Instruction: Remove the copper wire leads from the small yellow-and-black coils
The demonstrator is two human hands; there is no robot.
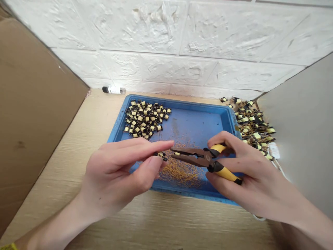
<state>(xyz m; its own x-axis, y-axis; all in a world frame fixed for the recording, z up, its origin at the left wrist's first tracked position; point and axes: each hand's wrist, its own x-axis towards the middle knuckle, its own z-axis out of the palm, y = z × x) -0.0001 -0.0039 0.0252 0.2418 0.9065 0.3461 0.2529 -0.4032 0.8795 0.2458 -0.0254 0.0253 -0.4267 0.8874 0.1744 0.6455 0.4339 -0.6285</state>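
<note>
Between thumb and fingers, my left hand (125,166) pinches a small black component (161,156), partly hidden by the fingertips. My right hand (241,170) grips long-nose pliers (207,158) with yellow and black handles. The jaws are slightly parted and point left, just right of the component. Both hands are above a blue tray (166,192). Many small black and yellow components (143,119) are heaped at its back left. Thin yellow wire pieces (182,173) lie scattered in its front middle, below the pliers.
More components with long wires (253,121) are piled on the table (85,128) right of the tray. A small bottle with a black cap (113,90) lies near the white brick wall (156,66). Cardboard (39,104) stands at the left, a grey panel (301,132) at the right.
</note>
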